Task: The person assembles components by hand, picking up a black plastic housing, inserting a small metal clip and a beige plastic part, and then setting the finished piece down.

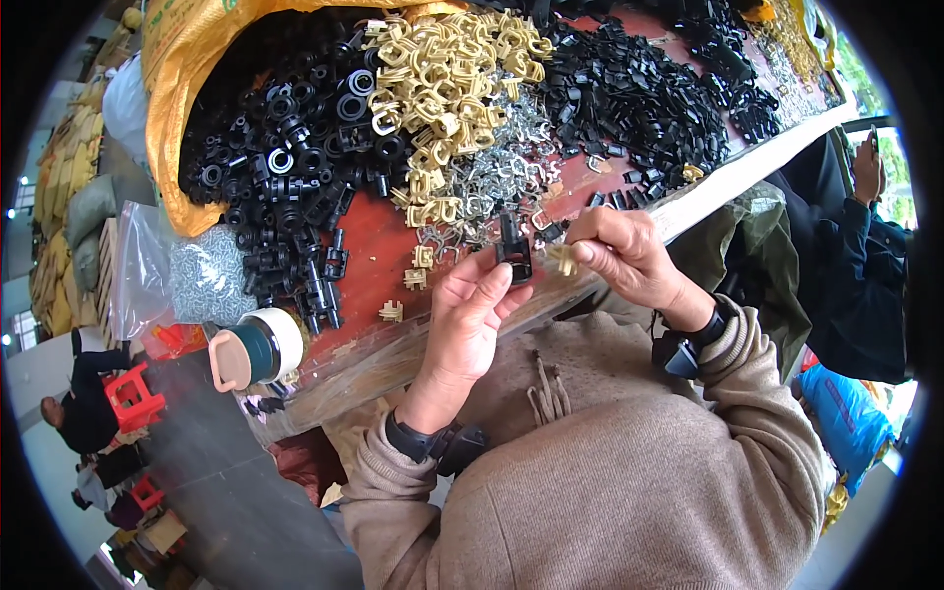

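Observation:
My left hand (474, 313) is closed round a black plastic fitting (513, 248), held upright over the table's near edge. To its right, my right hand (629, 258) pinches a small cream plastic clip (562, 260) between thumb and fingers, a short gap from the fitting. Beyond both hands lie a heap of cream clips (442, 79), a scatter of silver metal clips (492, 177) and a pile of black ring-ended fittings (295, 147). Small black parts (629, 93) are heaped farther right. A few loose cream clips (390, 312) rest on the red tabletop near my left hand.
A yellow woven sack (167, 118) opens at the far left, beside a clear bag of small silvery pieces (208, 277). A lidded cup (258, 349) stands at the table's left corner. Another person (836, 265) sits at the right. Red stools (133, 398) stand on the floor at left.

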